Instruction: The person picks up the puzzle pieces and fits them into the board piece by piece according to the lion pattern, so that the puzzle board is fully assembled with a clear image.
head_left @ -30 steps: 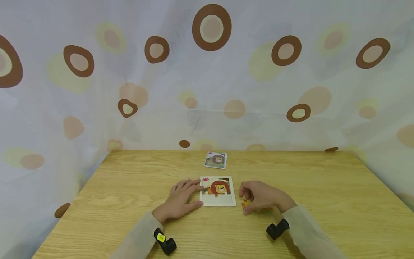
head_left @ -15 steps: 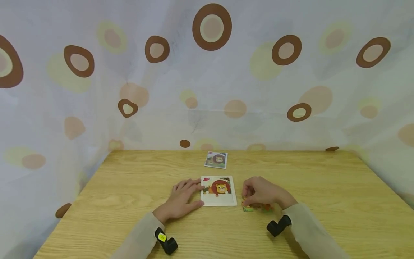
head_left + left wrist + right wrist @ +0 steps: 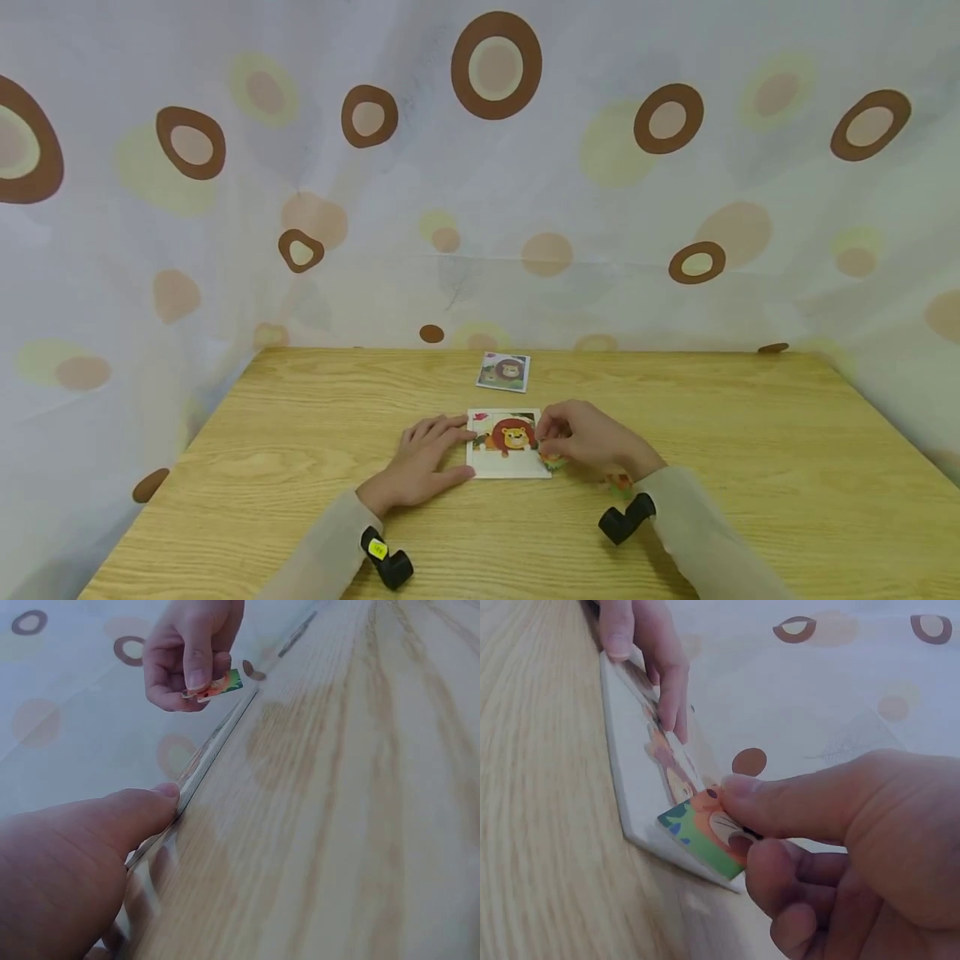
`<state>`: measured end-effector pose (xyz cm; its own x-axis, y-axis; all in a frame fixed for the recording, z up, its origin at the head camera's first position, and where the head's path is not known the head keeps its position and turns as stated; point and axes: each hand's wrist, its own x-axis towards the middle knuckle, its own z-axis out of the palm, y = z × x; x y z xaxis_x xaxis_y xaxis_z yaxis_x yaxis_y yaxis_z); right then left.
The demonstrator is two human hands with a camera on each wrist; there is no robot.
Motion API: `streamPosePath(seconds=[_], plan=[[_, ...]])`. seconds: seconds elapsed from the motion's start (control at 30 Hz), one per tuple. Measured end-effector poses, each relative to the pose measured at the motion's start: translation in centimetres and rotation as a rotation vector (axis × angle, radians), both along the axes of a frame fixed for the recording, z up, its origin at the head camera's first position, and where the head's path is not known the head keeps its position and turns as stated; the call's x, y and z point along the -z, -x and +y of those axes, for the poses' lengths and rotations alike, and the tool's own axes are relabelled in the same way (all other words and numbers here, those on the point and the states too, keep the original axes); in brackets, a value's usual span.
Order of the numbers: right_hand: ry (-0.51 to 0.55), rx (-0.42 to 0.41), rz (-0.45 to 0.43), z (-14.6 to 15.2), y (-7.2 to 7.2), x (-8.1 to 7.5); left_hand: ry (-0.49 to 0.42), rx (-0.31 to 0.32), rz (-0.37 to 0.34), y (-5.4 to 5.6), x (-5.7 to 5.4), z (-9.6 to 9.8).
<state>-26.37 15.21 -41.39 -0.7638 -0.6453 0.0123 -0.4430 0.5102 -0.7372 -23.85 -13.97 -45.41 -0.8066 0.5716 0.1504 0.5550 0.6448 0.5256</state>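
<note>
A white-framed jigsaw puzzle (image 3: pixel 510 467) lies flat on the table, its upper part filled with a lion picture and its lower part bare white. My left hand (image 3: pixel 420 467) rests against the frame's left side with fingers spread; in the left wrist view its thumb (image 3: pixel 146 814) touches the frame edge. Between thumb and fingers, my right hand (image 3: pixel 592 433) pinches an orange and green puzzle piece (image 3: pixel 705 832) above the frame's right edge. In the right wrist view the piece is tilted, with part of it covered by the thumb.
Behind the puzzle lies a small lion picture card (image 3: pixel 503 372). More coloured puzzle pieces (image 3: pixel 619 482) lie on the wooden table (image 3: pixel 480 542), partly beneath the right wrist. A patterned curtain (image 3: pixel 375 192) hangs along the back and sides.
My right hand has lifted a puzzle piece from the table and carried it left to the frame's right edge. The left hand stays in place.
</note>
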Motion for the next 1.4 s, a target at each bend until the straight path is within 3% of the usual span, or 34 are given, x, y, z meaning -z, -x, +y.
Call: streamPosePath(seconds=[0.33, 0.63, 0.87, 1.4], plan=[[0.096, 0.042, -0.041, -3.3, 0.3, 1.1, 0.032, 0.009, 0.026, 0.3, 0.3, 0.0], [0.035, 0.039, 0.111, -6.0, -0.1, 2.2, -0.004, 0.004, 0.015, -0.2, 0.6, 0.1], [0.012, 0.076, 0.140, -6.9, -0.3, 2.9, -0.005, -0.002, 0.014, -0.1, 1.2, 0.4], [0.021, 0.112, 0.188, -8.2, 0.0, 2.5, 0.017, 0.001, 0.030, 0.4, 0.3, 0.0]])
